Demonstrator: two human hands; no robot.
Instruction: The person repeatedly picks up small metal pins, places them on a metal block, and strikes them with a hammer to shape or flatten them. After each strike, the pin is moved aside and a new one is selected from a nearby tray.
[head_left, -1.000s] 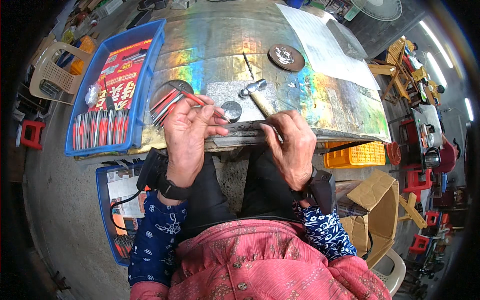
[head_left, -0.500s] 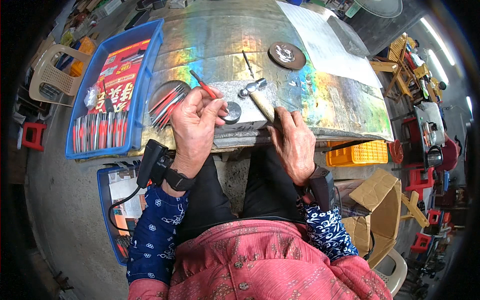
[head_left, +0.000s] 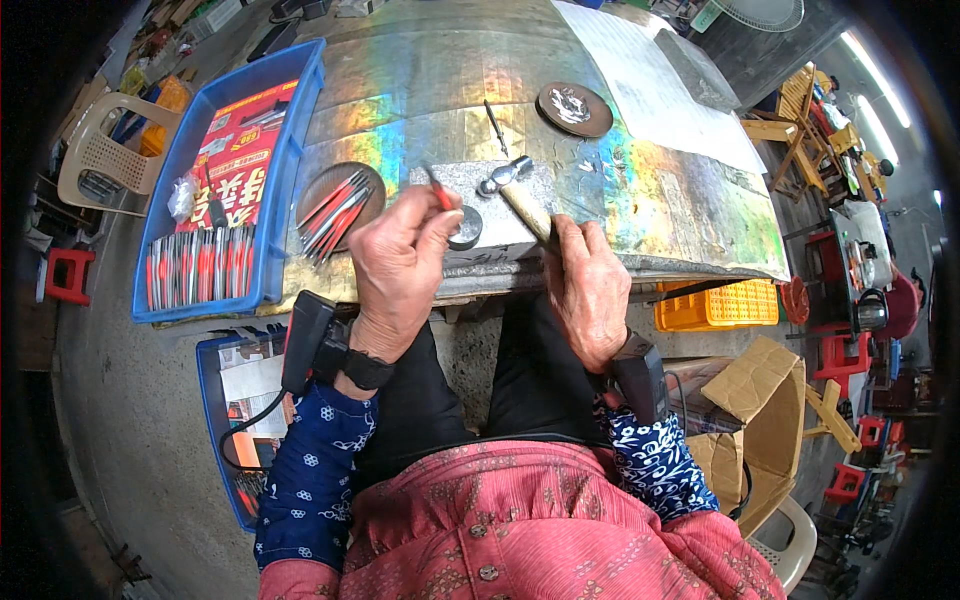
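Observation:
My left hand (head_left: 400, 265) is closed in a pinch on a slim red tool with a dark end (head_left: 438, 188), held tilted above the pale block (head_left: 500, 238). Right beside those fingertips, a small round dark metal piece (head_left: 467, 230) sits on the block. A hammer (head_left: 524, 208) with a light wooden handle lies across the block, its metal head pointing away. My right hand (head_left: 590, 285) has its fingers around the end of that handle. To the left, a round dark dish (head_left: 366, 178) carries several slim red and silver tools (head_left: 332, 216).
A blue tray (head_left: 311, 110) at the left holds a row of similar red and silver tools and a red printed sheet. Beyond the block lie a thin dark rod (head_left: 495, 125) and a brown plate (head_left: 603, 118) with small pale bits. A cardboard box (head_left: 775, 400) stands at lower right.
My left hand has moved right and slightly down, and the red tool has turned more upright toward the round metal piece. The dish is now more exposed. My right hand stays on the hammer.

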